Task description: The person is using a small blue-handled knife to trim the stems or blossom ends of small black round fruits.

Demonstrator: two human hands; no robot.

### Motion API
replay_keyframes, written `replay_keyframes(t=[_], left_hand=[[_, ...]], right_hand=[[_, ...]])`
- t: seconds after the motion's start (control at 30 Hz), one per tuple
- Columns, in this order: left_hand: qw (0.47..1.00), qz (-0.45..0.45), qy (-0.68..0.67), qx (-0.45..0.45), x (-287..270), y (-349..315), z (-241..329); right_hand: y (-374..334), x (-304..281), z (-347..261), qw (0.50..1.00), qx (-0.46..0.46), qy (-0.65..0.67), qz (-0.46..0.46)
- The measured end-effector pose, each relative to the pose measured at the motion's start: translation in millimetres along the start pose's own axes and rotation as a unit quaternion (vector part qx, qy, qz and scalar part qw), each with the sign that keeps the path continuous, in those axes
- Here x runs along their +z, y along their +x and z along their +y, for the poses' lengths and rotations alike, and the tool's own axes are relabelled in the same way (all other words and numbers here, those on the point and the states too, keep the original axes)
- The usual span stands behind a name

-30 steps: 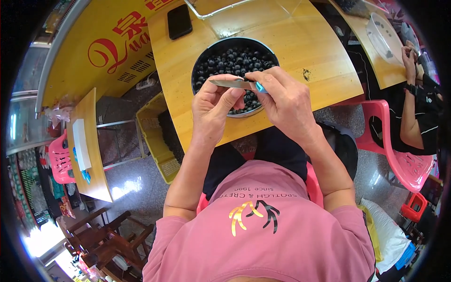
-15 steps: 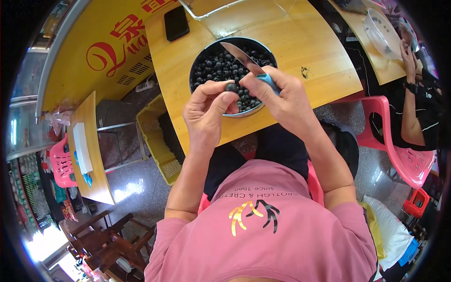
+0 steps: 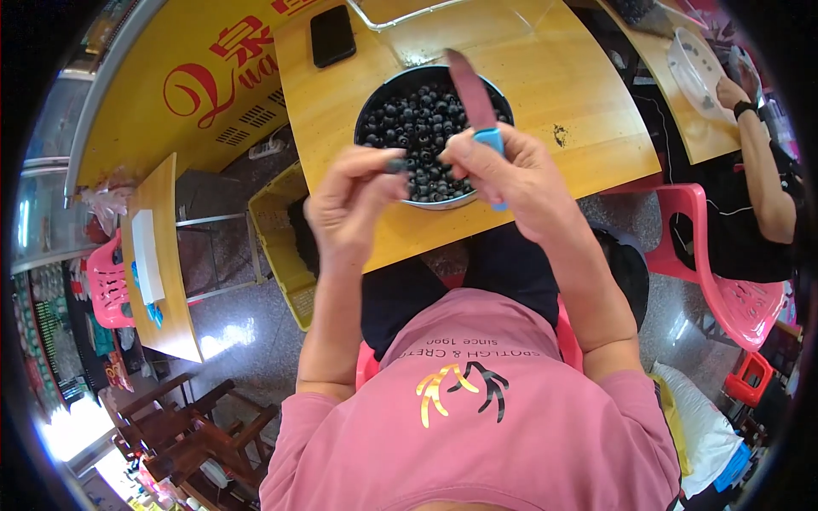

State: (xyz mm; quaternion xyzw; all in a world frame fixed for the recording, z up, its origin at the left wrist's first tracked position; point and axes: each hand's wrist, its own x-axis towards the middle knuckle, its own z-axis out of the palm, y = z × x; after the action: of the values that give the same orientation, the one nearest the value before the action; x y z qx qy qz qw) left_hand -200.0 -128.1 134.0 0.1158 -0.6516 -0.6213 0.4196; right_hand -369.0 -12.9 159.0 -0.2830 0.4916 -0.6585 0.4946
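Observation:
A small dark round fruit (image 3: 395, 166) is pinched between the thumb and fingertips of my left hand (image 3: 345, 200), at the near left rim of the bowl. My right hand (image 3: 515, 175) grips a knife (image 3: 488, 139) by its light blue handle, with the blade pointing up and away over the bowl's right side. The round dark-rimmed bowl (image 3: 375, 94) on the table holds many more dark round fruits (image 3: 422, 119), some with pale spots. Motion blurs my left fingers a little. A gap separates the two hands.
On the wooden table (image 3: 579, 94) lie a black phone (image 3: 332, 37) at the far left and dark crumbs (image 3: 560, 134) to the right. A yellow crate (image 3: 281, 247) stands on the floor at left. Another person's hand (image 3: 730, 92) is by a translucent tub (image 3: 692, 72) at right.
My left hand has drawn left and away from my right hand with the fruit. The knife has swung more upright. At right, the other person's hand has shifted to the tub.

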Motion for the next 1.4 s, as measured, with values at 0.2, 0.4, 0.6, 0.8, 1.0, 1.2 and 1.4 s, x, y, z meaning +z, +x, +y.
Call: replay_keyframes(t=[0.2, 0.4, 0.6, 0.8, 1.0, 1.2, 1.4], left_hand=[[0.944, 0.181, 0.257, -0.105, -106.2, -27.3, 1.3], [0.933, 0.069, 0.352, -0.016, -53.6, -1.0, 6.0], [0.906, -0.184, 0.374, 0.08, 28.5, 37.6, -30.6], [0.877, -0.223, 0.42, 0.066, 42.2, 47.3, -37.3], [0.975, -0.102, -0.013, -0.197, 38.8, 35.0, -13.0], [0.985, -0.062, -0.039, -0.158, 44.3, 22.4, -9.1], [0.976, -0.029, -0.105, -0.191, 42.2, 16.1, -12.5]], right_hand=[[-1.6, -41.1, -6.1, 0.994, -0.043, -0.018, 0.103], [-1.7, -47.2, 1.0, 0.988, -0.048, -0.073, 0.131], [-4.0, -42.2, 3.5, 0.986, -0.069, -0.083, 0.128], [-9.4, -50.9, 4.4, 0.985, -0.063, -0.105, 0.12], [-7.8, -31.0, 9.2, 0.992, -0.066, -0.068, 0.089], [-6.4, -17.2, 4.0, 0.995, -0.075, -0.051, 0.048], [-6.9, -16.1, -2.2, 0.998, -0.061, -0.012, 0.022]])
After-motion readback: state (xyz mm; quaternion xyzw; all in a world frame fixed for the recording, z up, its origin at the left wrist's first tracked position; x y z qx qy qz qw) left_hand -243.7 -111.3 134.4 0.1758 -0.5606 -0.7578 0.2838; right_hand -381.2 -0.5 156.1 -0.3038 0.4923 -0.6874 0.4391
